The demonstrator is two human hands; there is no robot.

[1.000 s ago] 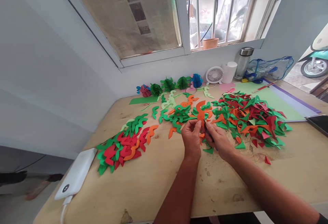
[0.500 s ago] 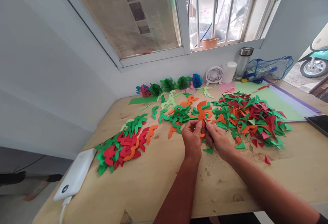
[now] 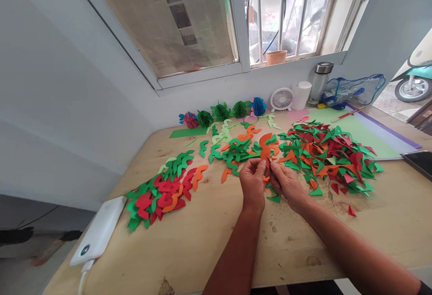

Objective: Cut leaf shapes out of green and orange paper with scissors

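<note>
My left hand (image 3: 253, 182) pinches the lower end of a wavy orange paper cutout (image 3: 266, 144) that stands up from the fingertips. Close against it, my right hand (image 3: 289, 183) is closed round small dark scissors, mostly hidden by the fingers, with the dark tip at the paper. Behind both hands lies a loose pile of green and orange wavy cutouts (image 3: 238, 148). A big heap of red, green and orange paper scraps (image 3: 334, 155) spreads just right of my right hand.
Red and green cutouts (image 3: 165, 191) lie at the left, near a white power bank (image 3: 101, 229) with a cable. Along the wall stand paper ornaments (image 3: 222, 111), a small fan (image 3: 282, 99), a glass bottle (image 3: 320, 85) and a clear pouch (image 3: 354, 90). A phone (image 3: 420, 163) lies far right.
My right hand has shifted slightly at the paper, and less of the dark scissors shows under its fingers. My left hand and the orange cutout stay almost in place.
</note>
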